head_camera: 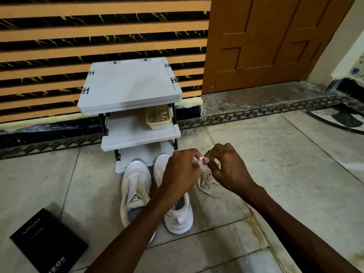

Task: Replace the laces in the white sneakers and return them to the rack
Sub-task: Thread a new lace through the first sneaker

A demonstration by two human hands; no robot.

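Two white sneakers stand side by side on the floor, toes toward the rack: the left sneaker point(135, 191) shows no laces, the right sneaker point(178, 217) is partly hidden by my left forearm. My left hand point(180, 170) and my right hand point(226, 168) meet above the right sneaker's toe, both pinching a white lace point(205, 179) near its tip. The rest of that lace hangs in a loose tangle down to the floor beside the shoe. The white three-shelf rack point(130, 85) stands just behind the shoes against the wall.
A cream basket point(158, 118) with lace-like strands sits on the rack's middle shelf. A black box point(48, 242) lies on the floor at the lower left. A brown wooden door point(271, 40) is at the back right, with a stone step below it.
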